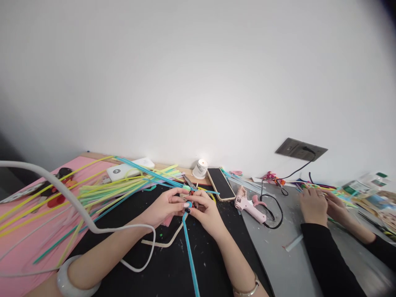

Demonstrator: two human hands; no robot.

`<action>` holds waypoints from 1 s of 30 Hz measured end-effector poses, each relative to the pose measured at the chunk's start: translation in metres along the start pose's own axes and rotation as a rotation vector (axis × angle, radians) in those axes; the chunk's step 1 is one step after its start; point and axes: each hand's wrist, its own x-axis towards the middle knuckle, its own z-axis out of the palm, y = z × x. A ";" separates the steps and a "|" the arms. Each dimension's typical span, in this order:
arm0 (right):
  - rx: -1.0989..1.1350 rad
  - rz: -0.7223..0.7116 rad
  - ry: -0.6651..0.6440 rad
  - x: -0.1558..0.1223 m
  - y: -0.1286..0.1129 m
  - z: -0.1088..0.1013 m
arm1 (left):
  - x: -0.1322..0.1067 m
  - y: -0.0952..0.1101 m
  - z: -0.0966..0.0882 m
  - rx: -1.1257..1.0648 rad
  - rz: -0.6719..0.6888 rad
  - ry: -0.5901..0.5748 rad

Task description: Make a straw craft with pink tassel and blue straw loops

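Observation:
Both of my hands meet over the black mat [216, 260], fingertips pinched together. Between them is a blue pipe cleaner [190, 255], curled into a small coil at the fingers, its long tail hanging toward the bottom edge. My left hand [167, 206] pinches the coiled end from the left side. From the right, my right hand [206, 212] presses thumb and fingers on the same piece. A small pale green bit shows just above the left fingertips. Under my hands lies a cream pipe cleaner [167, 244], bent. Fingers partly hide the coil.
Yellow, green and blue pipe cleaners [105, 192] pile at left, near a white power bank [130, 169]. A white cable [80, 206] loops over my left forearm. Behind are a white cup [200, 169], phone [221, 184] and pink glue gun [249, 206]. A co-worker's hands [314, 206] work at right.

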 end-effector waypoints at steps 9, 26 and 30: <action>0.112 0.092 0.228 0.001 0.001 0.000 | 0.009 -0.007 -0.007 -0.177 0.114 0.122; 0.116 0.036 0.181 -0.004 0.003 0.020 | 0.011 -0.012 -0.008 -0.130 0.203 0.248; 0.171 0.154 0.291 -0.004 -0.005 0.017 | 0.012 -0.013 -0.008 -0.004 0.185 0.202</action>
